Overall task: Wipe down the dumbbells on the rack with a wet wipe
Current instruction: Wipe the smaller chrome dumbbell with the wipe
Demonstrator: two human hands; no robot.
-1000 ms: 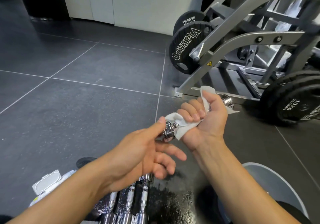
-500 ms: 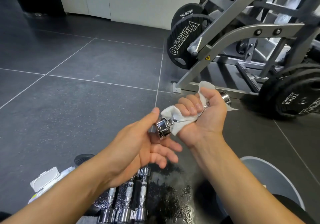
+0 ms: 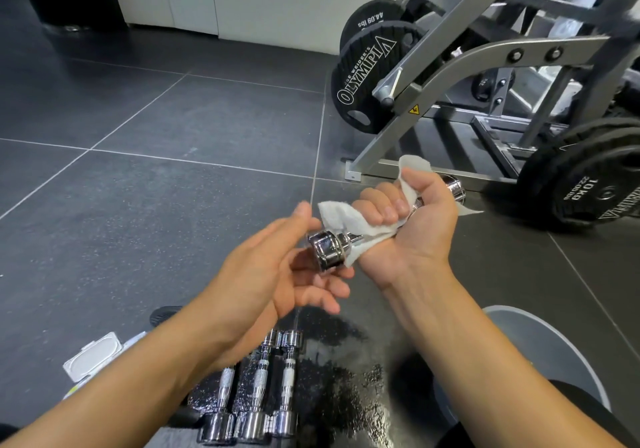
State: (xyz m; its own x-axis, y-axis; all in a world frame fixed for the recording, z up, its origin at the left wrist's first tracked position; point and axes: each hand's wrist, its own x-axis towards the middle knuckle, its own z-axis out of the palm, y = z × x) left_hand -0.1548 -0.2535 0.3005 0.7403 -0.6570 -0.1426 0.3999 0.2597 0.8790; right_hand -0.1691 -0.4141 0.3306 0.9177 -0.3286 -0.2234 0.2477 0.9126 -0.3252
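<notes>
A small chrome dumbbell (image 3: 327, 248) is held in the air above the dark floor. My right hand (image 3: 412, 220) is wrapped around its handle with a white wet wipe (image 3: 341, 219) between palm and metal. The far chrome head (image 3: 455, 186) sticks out past my right thumb. My left hand (image 3: 273, 274) cups the near head from below, its fingers spread and its thumb touching the top of that head. Three more chrome dumbbells (image 3: 258, 395) lie side by side on a glossy black rack shelf (image 3: 346, 378) below my forearms.
A wet-wipe pack (image 3: 93, 354) with its lid flipped up lies at lower left. A grey steel machine frame (image 3: 467, 63) with black weight plates (image 3: 363, 77) stands at right, with a 10 kg plate (image 3: 585, 188) near my right hand. A grey round object (image 3: 554, 350) sits at lower right.
The dumbbell has slid leftward out of the wipe, baring more of its near head. My left hand has opened wider under that head.
</notes>
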